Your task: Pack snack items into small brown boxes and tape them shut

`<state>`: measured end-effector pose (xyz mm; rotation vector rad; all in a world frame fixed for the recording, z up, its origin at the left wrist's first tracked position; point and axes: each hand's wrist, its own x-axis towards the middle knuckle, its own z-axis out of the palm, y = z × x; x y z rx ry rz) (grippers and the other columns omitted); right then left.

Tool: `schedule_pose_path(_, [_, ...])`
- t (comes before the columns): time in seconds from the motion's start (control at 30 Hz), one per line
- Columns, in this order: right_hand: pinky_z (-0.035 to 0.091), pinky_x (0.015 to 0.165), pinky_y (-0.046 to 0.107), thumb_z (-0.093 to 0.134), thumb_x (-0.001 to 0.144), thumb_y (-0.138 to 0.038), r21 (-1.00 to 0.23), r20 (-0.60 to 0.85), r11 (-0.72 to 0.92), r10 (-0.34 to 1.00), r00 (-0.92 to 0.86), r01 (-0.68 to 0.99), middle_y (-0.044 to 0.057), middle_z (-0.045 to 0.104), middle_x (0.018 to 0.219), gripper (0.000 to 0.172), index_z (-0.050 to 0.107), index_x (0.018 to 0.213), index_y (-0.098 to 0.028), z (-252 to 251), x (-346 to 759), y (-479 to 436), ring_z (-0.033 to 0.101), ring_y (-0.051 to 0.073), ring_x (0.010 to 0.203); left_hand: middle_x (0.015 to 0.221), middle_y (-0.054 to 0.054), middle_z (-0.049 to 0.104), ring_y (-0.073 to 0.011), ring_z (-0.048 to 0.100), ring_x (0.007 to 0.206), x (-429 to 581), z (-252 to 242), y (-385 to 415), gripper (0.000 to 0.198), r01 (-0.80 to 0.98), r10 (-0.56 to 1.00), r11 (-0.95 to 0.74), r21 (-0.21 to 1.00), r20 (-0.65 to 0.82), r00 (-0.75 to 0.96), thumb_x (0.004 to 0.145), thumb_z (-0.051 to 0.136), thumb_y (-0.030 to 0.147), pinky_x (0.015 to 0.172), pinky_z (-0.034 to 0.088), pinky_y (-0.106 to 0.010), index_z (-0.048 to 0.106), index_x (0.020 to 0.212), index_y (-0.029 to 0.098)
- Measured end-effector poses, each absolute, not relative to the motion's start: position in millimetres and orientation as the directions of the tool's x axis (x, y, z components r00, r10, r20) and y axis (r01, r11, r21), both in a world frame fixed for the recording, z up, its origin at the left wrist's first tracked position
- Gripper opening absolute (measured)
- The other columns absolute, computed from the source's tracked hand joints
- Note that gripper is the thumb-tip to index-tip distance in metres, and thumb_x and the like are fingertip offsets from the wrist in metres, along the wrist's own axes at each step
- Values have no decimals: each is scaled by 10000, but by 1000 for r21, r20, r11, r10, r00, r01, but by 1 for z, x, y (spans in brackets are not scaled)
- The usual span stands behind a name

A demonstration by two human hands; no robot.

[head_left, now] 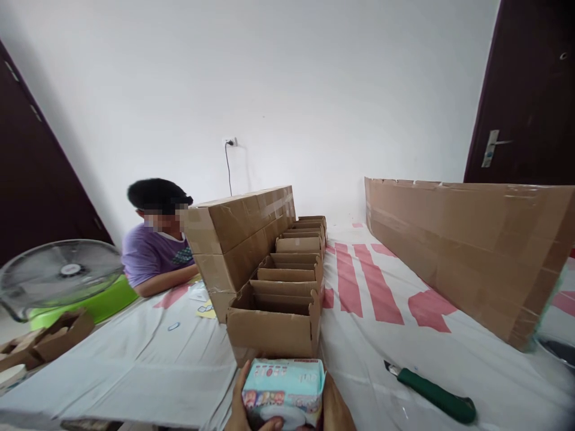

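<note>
A light-blue soft packet [284, 390] with cartoon print sits at the bottom centre, gripped from both sides. My left hand [239, 407] wraps its left edge, thumb under the front. My right hand [336, 408] presses against its right side; only part of it shows. Just beyond the packet stands a row of several small open cardboard boxes [287, 281] running away from me, the nearest one [273, 328] touching the packet's far edge.
Closed stacked cartons [238, 230] flank the row's left. A long cardboard panel [467, 239] stands at right. A green-handled utility knife [433, 394] lies on the white cloth [148, 371]. A person in a purple shirt [155, 248] sits at left by a fan [58, 275].
</note>
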<state>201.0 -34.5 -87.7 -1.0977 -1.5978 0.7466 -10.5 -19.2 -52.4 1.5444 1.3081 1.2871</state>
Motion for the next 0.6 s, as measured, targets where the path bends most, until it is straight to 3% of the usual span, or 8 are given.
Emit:
schedule_pose_path(0.2, [328, 1078, 566, 681, 581, -182, -864, 421, 372, 903, 82, 339, 118, 474, 1416, 942, 335, 1453, -271, -101, 193, -39, 364, 419, 1339, 1440, -176, 387, -394, 383, 1327, 4, -53, -2, 1123, 191, 959, -280, 941, 284, 8, 558, 726, 663, 1127, 282, -503, 181, 1437, 226])
schedule_pose_path(0.43, [307, 1109, 520, 608, 635, -122, -704, 548, 371, 827, 130, 606, 190, 279, 1525, 1008, 102, 1508, -116, -118, 188, -37, 282, 392, 1388, 1360, -171, 475, -383, 443, 1285, 18, -38, 15, 1093, 169, 954, -299, 939, 299, 28, 563, 789, 533, 1091, 324, -526, 230, 1444, 207])
schedule_pose_path(0.6, [321, 1107, 512, 616, 677, -161, -617, 567, 369, 821, 69, 695, 196, 219, 1547, 1050, -16, 1514, -102, -126, 190, -37, 240, 383, 1407, 1348, -167, 506, -368, 491, 1248, 18, -46, 21, 999, 122, 947, -321, 939, 322, 10, 577, 801, 454, 1069, 363, -520, 307, 1409, 204])
